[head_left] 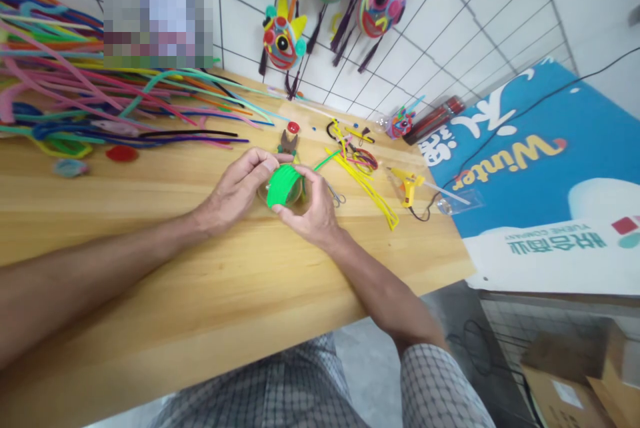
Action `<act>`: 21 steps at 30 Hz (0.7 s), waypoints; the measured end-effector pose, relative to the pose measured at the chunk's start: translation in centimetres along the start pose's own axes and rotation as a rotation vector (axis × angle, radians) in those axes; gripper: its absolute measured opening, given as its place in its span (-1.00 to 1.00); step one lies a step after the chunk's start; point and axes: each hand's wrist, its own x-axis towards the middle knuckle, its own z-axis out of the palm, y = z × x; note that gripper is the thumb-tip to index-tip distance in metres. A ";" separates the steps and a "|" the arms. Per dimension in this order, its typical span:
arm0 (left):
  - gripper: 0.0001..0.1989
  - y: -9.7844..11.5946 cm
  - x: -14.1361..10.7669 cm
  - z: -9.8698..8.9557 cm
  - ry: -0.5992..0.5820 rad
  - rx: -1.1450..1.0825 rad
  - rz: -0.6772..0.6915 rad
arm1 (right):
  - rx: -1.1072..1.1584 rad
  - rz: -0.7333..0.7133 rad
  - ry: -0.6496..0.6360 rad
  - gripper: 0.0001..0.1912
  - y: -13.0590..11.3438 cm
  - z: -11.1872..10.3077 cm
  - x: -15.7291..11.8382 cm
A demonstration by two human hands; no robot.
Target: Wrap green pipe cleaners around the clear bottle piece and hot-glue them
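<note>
Between my hands is a round, clear plastic ball partly covered in rows of bright green pipe cleaner [284,185]. My left hand [245,185] grips it from the left, thumb and fingertips at its upper edge. On the right side, my right hand [314,208] pinches it with the thumb low and the fingers at the top. A loose green pipe cleaner end sticks out past the right fingers. Just behind the ball lie pliers [289,143] with open jaws. Scissors [337,197] rest partly hidden behind my right hand.
Many coloured pipe cleaners [165,91] are heaped at the left. Yellow pipe cleaners [367,191] and a yellow glue gun [407,183] with a cord lie right of my hands. Decorated animal-face ornaments [283,41] hang at the tiled wall. A blue printed board [530,168] stands beyond the table's right edge.
</note>
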 end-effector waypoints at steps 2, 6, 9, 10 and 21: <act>-0.59 -0.1 0.1 0.0 0.002 0.007 0.009 | -0.045 -0.067 0.001 -0.19 0.0 -0.4 0.3; -0.70 -0.4 0.3 -0.1 0.018 -0.007 0.067 | -0.130 -0.127 0.006 -0.23 0.1 -1.3 0.6; -0.79 -0.2 0.6 -0.3 0.088 -0.008 0.070 | -0.129 -0.137 0.011 -0.23 0.3 -1.6 0.5; -0.79 -0.1 0.7 -0.4 0.116 0.002 0.069 | -0.133 -0.146 0.012 -0.23 0.4 -1.7 0.5; -0.79 -0.2 2.1 -2.0 0.363 0.280 0.122 | -0.147 -0.152 -0.029 -0.19 0.3 -1.8 0.4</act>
